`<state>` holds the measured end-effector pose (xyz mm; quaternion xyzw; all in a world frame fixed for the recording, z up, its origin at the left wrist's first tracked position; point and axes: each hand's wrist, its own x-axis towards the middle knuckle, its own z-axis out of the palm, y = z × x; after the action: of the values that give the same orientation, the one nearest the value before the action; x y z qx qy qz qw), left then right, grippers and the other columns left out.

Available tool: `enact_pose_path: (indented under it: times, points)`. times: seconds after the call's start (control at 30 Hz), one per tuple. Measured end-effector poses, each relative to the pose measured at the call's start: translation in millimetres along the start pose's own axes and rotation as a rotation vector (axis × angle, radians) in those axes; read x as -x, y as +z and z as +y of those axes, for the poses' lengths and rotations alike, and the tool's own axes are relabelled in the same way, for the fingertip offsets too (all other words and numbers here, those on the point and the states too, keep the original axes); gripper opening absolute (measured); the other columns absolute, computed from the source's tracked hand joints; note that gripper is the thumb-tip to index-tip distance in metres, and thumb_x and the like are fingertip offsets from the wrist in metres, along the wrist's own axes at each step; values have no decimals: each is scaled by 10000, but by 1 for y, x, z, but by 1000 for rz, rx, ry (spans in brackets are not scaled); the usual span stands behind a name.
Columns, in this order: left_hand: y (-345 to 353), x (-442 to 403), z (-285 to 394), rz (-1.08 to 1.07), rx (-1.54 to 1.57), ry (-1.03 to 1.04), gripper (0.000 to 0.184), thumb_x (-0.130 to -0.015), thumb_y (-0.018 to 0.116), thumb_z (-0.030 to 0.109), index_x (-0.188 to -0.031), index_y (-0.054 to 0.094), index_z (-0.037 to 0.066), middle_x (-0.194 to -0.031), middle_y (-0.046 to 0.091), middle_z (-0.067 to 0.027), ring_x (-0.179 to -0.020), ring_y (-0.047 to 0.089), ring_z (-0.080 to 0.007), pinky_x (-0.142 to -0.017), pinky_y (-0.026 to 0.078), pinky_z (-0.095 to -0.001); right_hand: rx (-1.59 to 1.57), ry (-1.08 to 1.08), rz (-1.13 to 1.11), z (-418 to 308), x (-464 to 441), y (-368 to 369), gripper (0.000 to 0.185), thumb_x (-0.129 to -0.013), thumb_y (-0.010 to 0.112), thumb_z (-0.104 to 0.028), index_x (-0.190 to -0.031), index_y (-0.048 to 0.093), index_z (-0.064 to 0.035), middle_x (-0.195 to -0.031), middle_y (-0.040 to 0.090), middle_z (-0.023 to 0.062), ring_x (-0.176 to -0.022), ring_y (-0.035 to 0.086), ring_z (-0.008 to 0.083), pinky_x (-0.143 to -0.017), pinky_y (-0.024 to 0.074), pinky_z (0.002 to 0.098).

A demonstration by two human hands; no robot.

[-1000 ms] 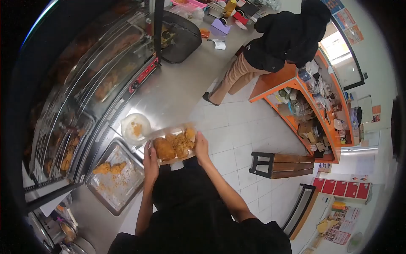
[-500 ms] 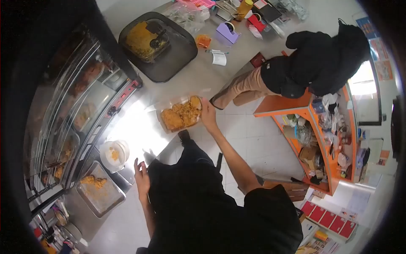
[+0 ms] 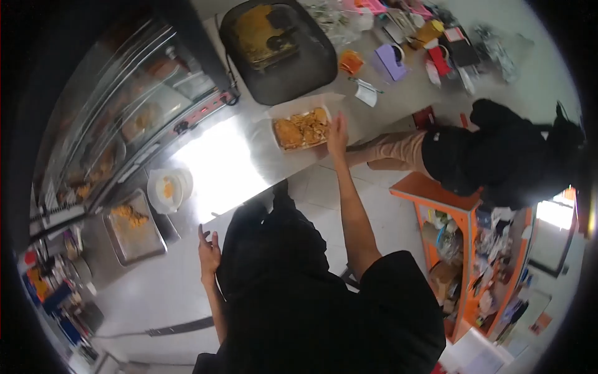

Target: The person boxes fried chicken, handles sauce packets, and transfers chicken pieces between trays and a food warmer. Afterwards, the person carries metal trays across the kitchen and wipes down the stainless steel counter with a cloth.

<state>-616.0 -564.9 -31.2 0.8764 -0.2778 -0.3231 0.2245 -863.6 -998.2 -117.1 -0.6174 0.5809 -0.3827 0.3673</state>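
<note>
A paper box (image 3: 277,142) of fried chicken pieces (image 3: 302,129) sits at the counter's front edge, below a large dark pan. My right hand (image 3: 337,134) is at the box's right side, fingers pressed along its wall. My left hand (image 3: 209,249) hangs by the counter's edge with fingers apart and nothing in it. Left of the bright patch on the metal counter (image 3: 249,121) stands a round white container (image 3: 180,190) with crumbs inside. Beside it, a metal tray (image 3: 140,243) holds a piece of fried food (image 3: 129,215).
A glass display case (image 3: 143,112) runs along the left. The dark pan (image 3: 283,68) stands behind the box, near a purple tape dispenser (image 3: 390,61). A person in black (image 3: 479,159) stands at right, beside orange shelves (image 3: 458,206).
The box has moved away from my body, along the counter toward the dark pan, with my right hand on it. My left hand has let go of it and dropped back.
</note>
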Motion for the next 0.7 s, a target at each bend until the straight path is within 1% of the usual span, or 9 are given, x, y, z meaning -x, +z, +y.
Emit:
enact_pose_path:
  times: [0.1,0.17,0.23,0.3,0.33,0.4,0.53,0.67,0.7]
  points:
    - [11,15,-17,75,133,-192,633,-994,523,320,-1490,242,43,-1213,599,-264,-746,661,-274,-713,524,-392,-135,131,178,-13,27,-15,458,-1021,450,-305,-1362,453,0,-1325,529,186,-1202,525,302,-1008,405,369]
    - [20,23,-25,127,238,-271,622,-993,527,306,-1485,256,39,-1191,613,-256,-729,657,-267,-703,523,-384,-224,301,151,24,50,-15,430,-1019,460,-267,-1346,454,13,-1272,546,157,-1171,533,261,-979,429,370]
    - [24,29,-34,194,337,-356,611,-993,532,291,-1481,269,35,-1169,626,-249,-711,654,-260,-692,523,-376,-460,415,228,27,81,-3,380,-987,489,-316,-1284,515,-79,-1127,619,59,-929,545,146,-823,432,330]
    - [26,29,-49,207,360,-290,583,-990,540,250,-1470,297,26,-1122,650,-236,-693,648,-249,-673,520,-354,-560,601,87,31,102,3,355,-976,498,-316,-1245,549,-90,-1099,629,65,-930,550,147,-811,435,330]
    - [31,27,-61,254,372,-266,571,-980,555,214,-1459,316,14,-1108,661,-225,-694,652,-249,-651,515,-348,-490,585,-31,30,112,4,341,-974,497,-314,-1231,564,-99,-1077,637,58,-910,555,145,-808,433,324]
    - [24,29,-64,307,291,-235,533,-960,572,193,-1408,371,-15,-1088,666,-215,-740,681,-308,-663,512,-382,-388,581,-232,3,132,18,316,-977,495,-311,-1199,593,-107,-1020,651,41,-863,562,130,-790,431,303]
    - [-6,35,-56,403,238,-308,549,-949,580,301,-1373,413,-5,-1079,662,-231,-774,675,-347,-783,513,-428,-273,487,-569,-32,161,47,280,-987,509,-298,-1145,628,-100,-918,662,12,-785,567,96,-732,442,266]
    - [-27,30,-96,552,238,-341,557,-938,604,273,-1369,414,-23,-1112,643,-246,-749,670,-351,-780,512,-425,-197,352,-740,-67,179,70,224,-987,524,-207,-1088,640,-44,-928,651,33,-771,564,84,-672,453,241]
    - [-37,28,-104,689,246,-351,559,-932,615,255,-1368,414,-30,-1133,629,-247,-763,663,-343,-770,513,-414,-188,302,-768,-76,182,77,216,-984,541,-197,-1092,636,-36,-922,651,35,-773,569,86,-681,460,240]
